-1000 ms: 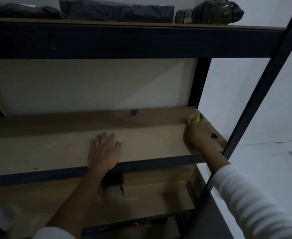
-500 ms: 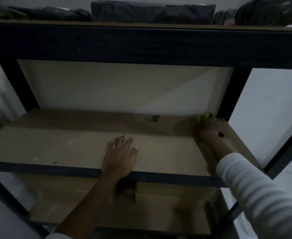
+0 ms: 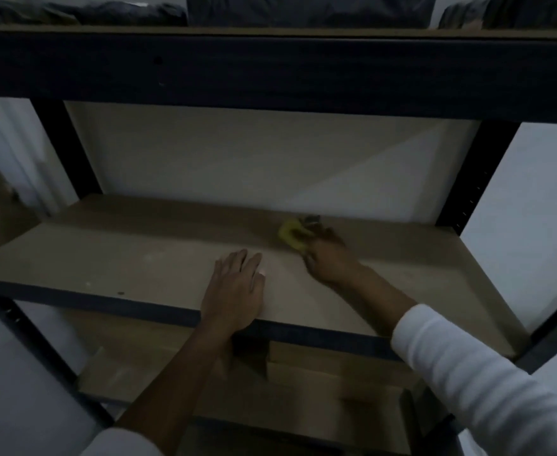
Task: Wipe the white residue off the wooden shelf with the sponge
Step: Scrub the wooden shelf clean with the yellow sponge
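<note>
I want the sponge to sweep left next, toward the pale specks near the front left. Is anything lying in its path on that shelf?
The left hand rests flat on the wooden shelf, just left of the sponge in the right hand. It sits in that path; beyond it, only residue specks show.

Matt wooden shelf (image 3: 139, 258) — dark frame (image 3: 270, 74) seemingly metal — and a soft-looking yellow sponge (image 3: 291, 237).

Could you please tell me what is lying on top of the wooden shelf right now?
On the wooden shelf: the flat left hand, the right hand gripping the yellow sponge, faint white specks. Anything under them is hidden.
</note>
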